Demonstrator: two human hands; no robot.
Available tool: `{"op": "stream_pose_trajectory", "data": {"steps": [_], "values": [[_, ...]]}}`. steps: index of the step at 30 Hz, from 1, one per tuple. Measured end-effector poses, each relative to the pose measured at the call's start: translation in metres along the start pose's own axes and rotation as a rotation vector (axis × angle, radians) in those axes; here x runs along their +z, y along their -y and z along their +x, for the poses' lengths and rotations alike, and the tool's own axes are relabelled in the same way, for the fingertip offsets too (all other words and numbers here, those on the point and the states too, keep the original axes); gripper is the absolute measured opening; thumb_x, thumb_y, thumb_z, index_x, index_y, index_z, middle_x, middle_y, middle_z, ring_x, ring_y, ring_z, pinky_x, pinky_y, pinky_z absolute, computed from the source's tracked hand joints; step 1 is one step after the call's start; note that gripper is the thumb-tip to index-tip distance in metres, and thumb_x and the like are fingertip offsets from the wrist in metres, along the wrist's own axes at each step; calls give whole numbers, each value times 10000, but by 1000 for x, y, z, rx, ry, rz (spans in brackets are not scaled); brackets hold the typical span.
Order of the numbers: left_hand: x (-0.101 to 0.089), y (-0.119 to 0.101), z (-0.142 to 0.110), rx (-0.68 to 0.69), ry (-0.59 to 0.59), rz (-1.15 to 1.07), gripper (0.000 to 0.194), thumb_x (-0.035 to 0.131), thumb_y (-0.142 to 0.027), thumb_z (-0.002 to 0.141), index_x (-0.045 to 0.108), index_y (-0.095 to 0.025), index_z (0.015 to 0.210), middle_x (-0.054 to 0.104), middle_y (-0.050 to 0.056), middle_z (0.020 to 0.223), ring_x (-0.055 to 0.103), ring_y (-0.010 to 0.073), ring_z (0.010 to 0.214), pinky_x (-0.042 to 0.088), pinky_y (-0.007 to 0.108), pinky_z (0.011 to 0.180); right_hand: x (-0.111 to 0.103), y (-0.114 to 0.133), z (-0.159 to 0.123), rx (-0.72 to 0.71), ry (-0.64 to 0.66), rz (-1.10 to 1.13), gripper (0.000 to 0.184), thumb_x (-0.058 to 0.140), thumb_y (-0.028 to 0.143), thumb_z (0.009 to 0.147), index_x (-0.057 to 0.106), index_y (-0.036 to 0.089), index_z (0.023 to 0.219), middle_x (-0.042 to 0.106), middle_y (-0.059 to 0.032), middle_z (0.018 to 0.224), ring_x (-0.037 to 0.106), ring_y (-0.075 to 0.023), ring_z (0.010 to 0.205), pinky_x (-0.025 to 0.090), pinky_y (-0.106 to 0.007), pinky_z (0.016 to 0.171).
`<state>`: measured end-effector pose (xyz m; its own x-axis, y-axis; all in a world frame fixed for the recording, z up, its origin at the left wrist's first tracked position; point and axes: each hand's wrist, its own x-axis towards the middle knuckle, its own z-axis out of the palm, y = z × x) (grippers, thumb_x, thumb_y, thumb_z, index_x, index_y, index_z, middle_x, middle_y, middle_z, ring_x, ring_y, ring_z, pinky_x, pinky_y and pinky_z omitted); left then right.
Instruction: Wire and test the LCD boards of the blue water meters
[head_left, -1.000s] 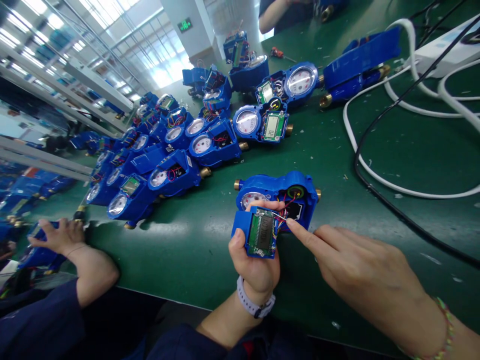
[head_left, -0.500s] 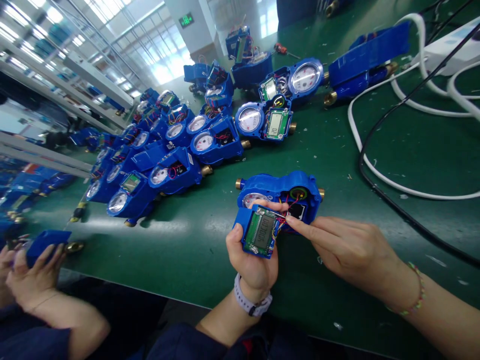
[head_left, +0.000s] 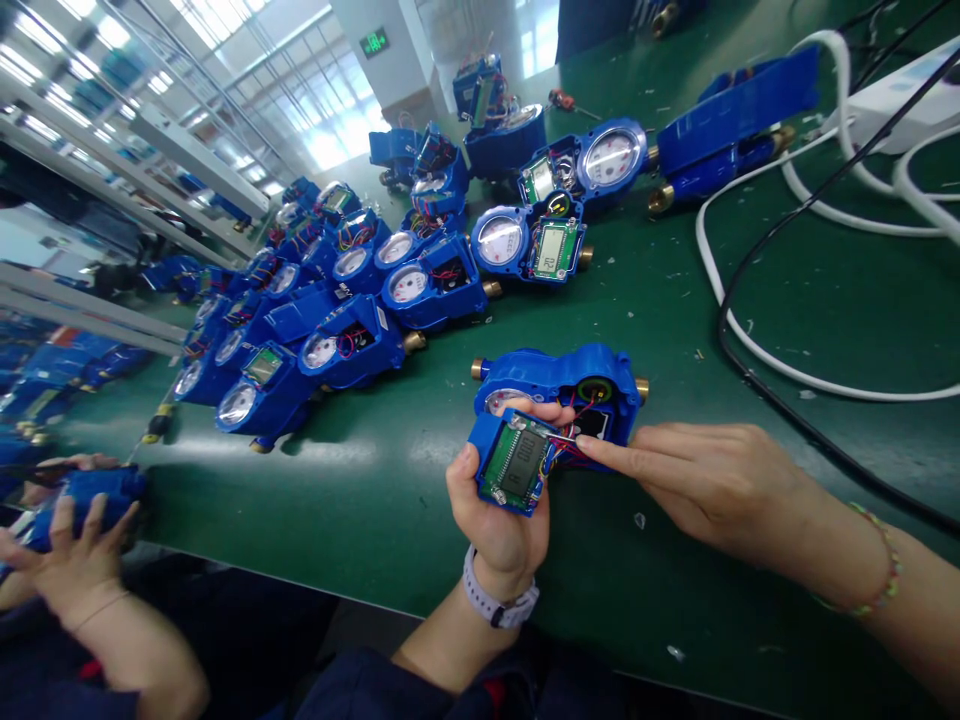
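My left hand [head_left: 499, 525], wearing a pale watch strap, is closed around a display module [head_left: 517, 462], a green circuit board with a lit LCD in a blue housing. Coloured wires [head_left: 559, 455] run from its right side towards an opened blue water meter [head_left: 600, 365] lying just behind it. The meter's dial is partly covered by my left fingers. My right hand [head_left: 701, 475] has its index finger stretched to the module's edge, at the wires. A thin metal tool [head_left: 566, 438] shows at that fingertip; the rest of it is hidden beneath the hand.
Several blue water meters [head_left: 352, 335] stand in a cluster at the left and back of the green table [head_left: 600, 590]. White cables [head_left: 720, 270] and a black cable curve along the right. At far left a co-worker's hands [head_left: 82, 560] hold a blue meter.
The LCD reading has changed. My left hand and the module have shifted slightly left, and my right hand has moved a little right. The co-worker's meter has turned.
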<state>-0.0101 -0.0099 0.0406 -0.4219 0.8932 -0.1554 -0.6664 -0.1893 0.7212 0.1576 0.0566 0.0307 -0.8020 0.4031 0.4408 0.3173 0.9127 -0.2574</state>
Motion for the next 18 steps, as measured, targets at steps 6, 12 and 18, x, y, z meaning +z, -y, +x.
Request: {"op": "stream_pose_trajectory", "data": {"steps": [6, 12, 18], "values": [[0, 2, 0, 19, 12, 25, 490, 372, -530, 836, 656, -173, 1013, 697, 117, 955, 655, 302, 1009, 462, 485, 1000, -8, 10, -3, 62, -17, -116, 485, 400, -5, 867, 535, 215, 1278, 604, 20, 772, 563, -137, 624, 344, -273, 559], [-2, 4, -2, 109, 101, 57, 486, 386, -516, 852, 682, -161, 1000, 694, 118, 985, 647, 310, 1022, 446, 491, 1019, -25, 18, 3, 20, 27, -151, 492, 366, -17, 866, 505, 203, 1283, 550, 21, 731, 527, -148, 589, 301, -296, 551], [-1, 6, -2, 164, 136, 76, 474, 394, -502, 857, 680, -159, 1017, 686, 123, 1010, 633, 313, 1046, 437, 494, 1025, -29, 24, 3, 36, 45, -192, 503, 351, -13, 856, 503, 195, 1288, 528, 14, 720, 526, -151, 577, 300, -304, 559]]}}
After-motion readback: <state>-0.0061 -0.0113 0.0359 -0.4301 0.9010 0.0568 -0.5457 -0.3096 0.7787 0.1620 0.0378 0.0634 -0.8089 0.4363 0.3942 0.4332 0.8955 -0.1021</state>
